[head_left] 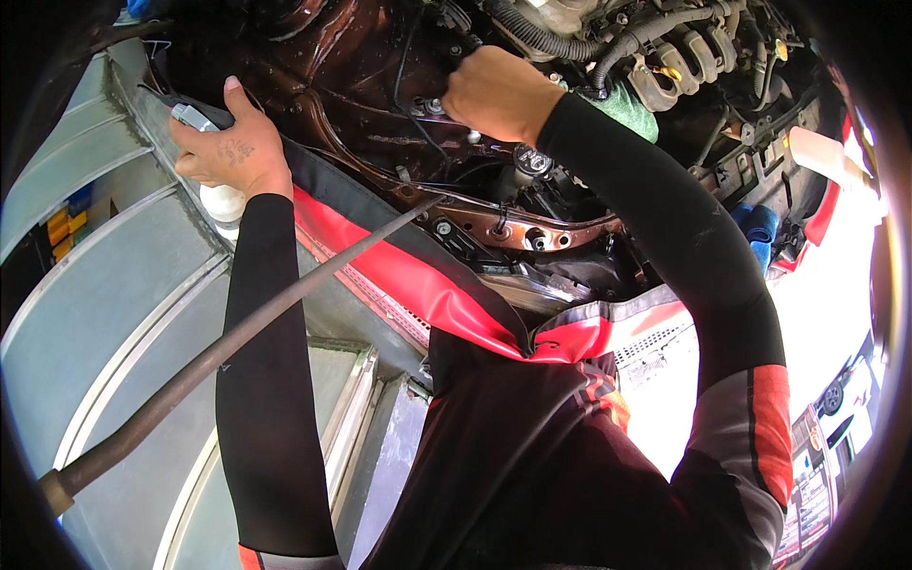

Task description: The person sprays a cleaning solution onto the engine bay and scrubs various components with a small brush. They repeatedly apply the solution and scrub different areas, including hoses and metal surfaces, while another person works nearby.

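Observation:
My left hand [236, 152] is closed around a small black object with a silvery face [196, 117], its thumb pointing up. The kind of object I cannot make out. Just below that hand is a white rounded container [224, 205], partly covered by my wrist. My right hand [502, 95] is curled into the engine bay [351, 104], knuckles up, close to a bolt [433, 106] on the brown-painted body panel. Its fingertips are hidden, so whatever they grip does not show.
A long metal rod [237, 332] slants across my left forearm to the front panel. A red and black cover [399, 285] drapes the car's front edge. Hoses [655, 33] and engine parts lie beyond my right arm, with a green cloth [622, 112] and blue cloth [758, 228].

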A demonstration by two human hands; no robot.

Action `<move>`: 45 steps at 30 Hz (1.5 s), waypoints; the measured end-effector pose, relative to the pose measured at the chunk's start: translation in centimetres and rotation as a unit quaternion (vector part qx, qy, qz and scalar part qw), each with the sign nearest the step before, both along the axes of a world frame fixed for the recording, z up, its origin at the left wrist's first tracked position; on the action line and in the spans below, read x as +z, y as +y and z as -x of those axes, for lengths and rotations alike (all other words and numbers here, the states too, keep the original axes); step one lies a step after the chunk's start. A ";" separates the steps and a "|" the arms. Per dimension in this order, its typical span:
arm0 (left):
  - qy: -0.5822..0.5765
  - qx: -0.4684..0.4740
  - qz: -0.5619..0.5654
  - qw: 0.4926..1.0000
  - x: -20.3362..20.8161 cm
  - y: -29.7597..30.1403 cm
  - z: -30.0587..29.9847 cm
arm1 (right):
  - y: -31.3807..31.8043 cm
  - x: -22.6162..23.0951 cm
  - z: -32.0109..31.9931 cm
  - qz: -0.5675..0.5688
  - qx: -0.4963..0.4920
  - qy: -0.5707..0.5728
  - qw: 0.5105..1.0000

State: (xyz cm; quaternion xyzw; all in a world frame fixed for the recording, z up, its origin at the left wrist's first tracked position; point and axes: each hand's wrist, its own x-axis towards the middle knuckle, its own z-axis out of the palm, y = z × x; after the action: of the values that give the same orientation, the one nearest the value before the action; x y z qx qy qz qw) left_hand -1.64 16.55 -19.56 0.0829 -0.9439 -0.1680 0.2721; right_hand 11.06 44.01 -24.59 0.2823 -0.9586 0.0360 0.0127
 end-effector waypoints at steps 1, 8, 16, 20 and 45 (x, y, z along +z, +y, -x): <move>-0.005 0.003 0.010 1.000 0.0 0.0 0.1 | -0.1 0.2 0.2 0.047 0.015 0.045 0.998; -0.022 0.010 -0.011 1.000 0.2 0.1 0.0 | -0.8 0.1 0.3 -0.031 0.068 0.031 0.997; -0.018 0.005 -0.009 1.000 0.2 0.1 0.0 | -1.4 0.9 0.8 -0.054 0.048 0.034 0.997; -0.024 0.006 -0.019 1.000 0.2 0.1 -0.1 | -1.4 1.5 1.3 -0.041 0.046 0.082 0.995; -0.014 0.002 -0.016 1.000 0.0 0.1 0.0 | -0.4 -1.4 -0.6 -0.011 0.095 0.033 0.995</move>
State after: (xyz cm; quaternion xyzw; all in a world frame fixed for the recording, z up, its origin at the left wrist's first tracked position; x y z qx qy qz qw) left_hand -1.66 16.70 -19.57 0.0909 -0.9445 -0.1816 0.2581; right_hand 11.66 43.60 -26.03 0.3732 -0.9268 0.0171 0.0381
